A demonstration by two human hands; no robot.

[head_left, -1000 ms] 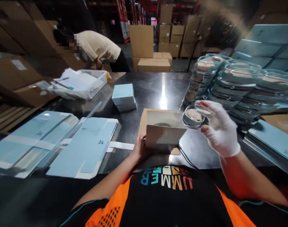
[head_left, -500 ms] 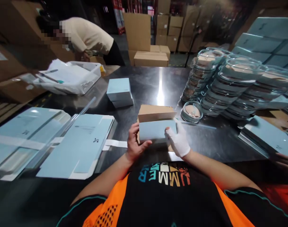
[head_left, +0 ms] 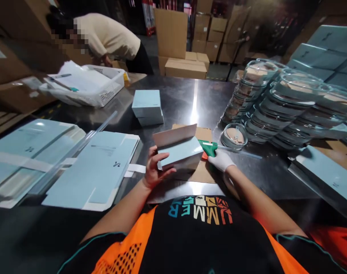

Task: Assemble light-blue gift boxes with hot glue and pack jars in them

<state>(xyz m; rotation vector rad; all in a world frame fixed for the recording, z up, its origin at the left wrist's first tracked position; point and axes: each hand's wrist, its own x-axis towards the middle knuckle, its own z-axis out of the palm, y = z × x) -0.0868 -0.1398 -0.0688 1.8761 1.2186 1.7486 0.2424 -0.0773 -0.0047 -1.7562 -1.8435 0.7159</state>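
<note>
While stacked clear dishes [head_left: 264, 102], one loose dish [head_left: 234, 136] and flat blue sheets [head_left: 96, 171] crowd the counter [head_left: 184, 99], the bare left hand [head_left: 153, 169] grips a pale blue box [head_left: 179, 152], flap up, above brown cardboard [head_left: 203, 171]; the gloved right hand [head_left: 221, 160] closes on a green tool [head_left: 209, 147].

Stacked boxes [head_left: 147, 107] behind held box [head_left: 180, 153], dishes [head_left: 276, 101] right.
</note>
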